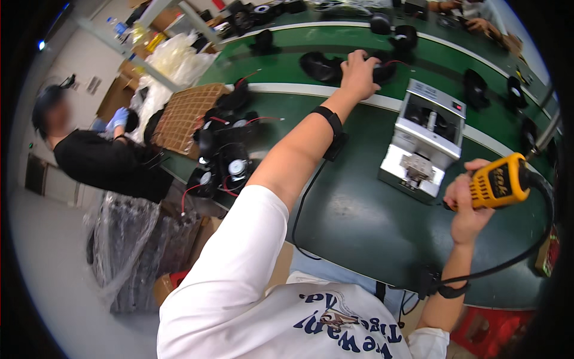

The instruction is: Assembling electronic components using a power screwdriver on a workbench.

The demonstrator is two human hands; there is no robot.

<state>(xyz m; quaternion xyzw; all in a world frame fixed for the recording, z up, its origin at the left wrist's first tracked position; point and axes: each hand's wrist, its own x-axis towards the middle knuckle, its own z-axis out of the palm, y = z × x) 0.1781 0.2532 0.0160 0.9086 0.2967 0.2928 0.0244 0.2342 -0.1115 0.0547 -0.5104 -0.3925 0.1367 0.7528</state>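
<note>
My left hand [359, 76] reaches across to the green conveyor, its fingers bent over a black plastic housing [384, 73] with a red wire. Another curved black part [321, 67] lies just left of the fingers. My right hand [465, 200] is wrapped round the front end of a yellow corded electric screwdriver [501, 181], whose back end points up and to the right. The tool's tip is hidden by the hand. Left of it, on the dark green bench, stands a silver screw feeder [424, 140] with a red switch.
Black housings with red wires and round silver parts [237, 167] cluster at the left, beside a brown divided tray [190, 116]. More black parts [476, 88] lie along the conveyor. A person [101, 143] in black works at the left. Another person's hands [478, 25] show far right.
</note>
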